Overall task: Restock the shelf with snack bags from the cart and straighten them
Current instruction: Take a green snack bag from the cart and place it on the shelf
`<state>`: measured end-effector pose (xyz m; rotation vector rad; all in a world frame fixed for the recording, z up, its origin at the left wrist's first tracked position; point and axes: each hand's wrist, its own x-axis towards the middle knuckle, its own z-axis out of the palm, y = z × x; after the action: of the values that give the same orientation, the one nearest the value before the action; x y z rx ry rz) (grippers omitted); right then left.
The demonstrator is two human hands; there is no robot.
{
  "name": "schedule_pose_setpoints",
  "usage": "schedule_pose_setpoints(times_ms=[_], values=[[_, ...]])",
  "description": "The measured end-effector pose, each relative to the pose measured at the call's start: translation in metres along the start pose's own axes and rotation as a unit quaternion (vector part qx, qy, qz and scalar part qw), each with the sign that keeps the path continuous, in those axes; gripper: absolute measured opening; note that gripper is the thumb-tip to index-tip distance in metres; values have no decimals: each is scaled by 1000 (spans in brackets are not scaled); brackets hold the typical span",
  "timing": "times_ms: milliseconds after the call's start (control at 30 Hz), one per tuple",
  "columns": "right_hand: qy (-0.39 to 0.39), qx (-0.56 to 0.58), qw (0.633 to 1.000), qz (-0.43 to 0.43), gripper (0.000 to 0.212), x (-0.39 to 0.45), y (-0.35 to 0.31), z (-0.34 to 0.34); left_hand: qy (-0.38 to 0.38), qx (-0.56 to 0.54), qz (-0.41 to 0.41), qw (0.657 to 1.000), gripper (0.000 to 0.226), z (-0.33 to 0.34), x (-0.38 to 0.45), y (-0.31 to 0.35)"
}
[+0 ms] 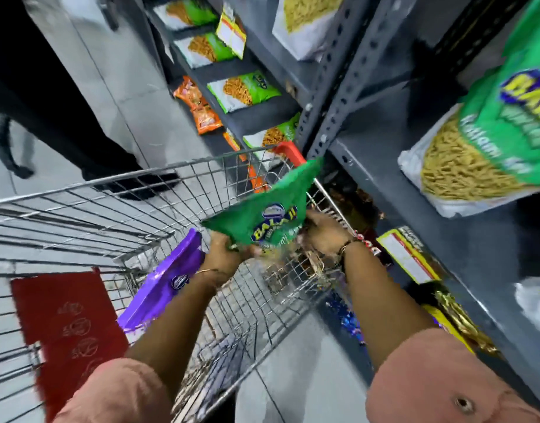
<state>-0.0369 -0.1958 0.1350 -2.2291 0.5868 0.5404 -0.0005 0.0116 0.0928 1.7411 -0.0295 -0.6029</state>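
A green snack bag [270,206] hangs over the wire cart [116,190], tilted up toward the grey shelf [393,166]. My left hand [224,250] grips its lower left corner. My right hand [325,230] holds its lower right side, partly hidden behind the bag. A purple snack bag [166,279] leans inside the cart just left of my left wrist. A large green and white bag [488,148] of the same brand lies on the shelf at the right.
More green bags [244,91] and orange bags [198,106] line the lower shelves ahead. A red seat flap [67,319] hangs inside the cart at the left. A person in dark clothes [64,96] stands beyond the cart. Yellow price tags [407,257] hang on shelf edges.
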Motion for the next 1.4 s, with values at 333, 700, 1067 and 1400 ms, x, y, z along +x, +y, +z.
schedule_pose_setpoints(times_ms=[333,700,1067,1400], values=[[175,236,919,-264,38,-201,-90,-91,-1,-61,254,965,41,-26,-117,180],[446,239,781,-367,23,-428,-101,-196,-91,-124,495,855,22,66,-273,368],[670,244,647,-270,19,-609,28,-267,-359,-128,536,753,30,279,-409,435],[766,225,593,-107,26,-688,153,-279,-479,-108,471,733,41,434,-475,413]])
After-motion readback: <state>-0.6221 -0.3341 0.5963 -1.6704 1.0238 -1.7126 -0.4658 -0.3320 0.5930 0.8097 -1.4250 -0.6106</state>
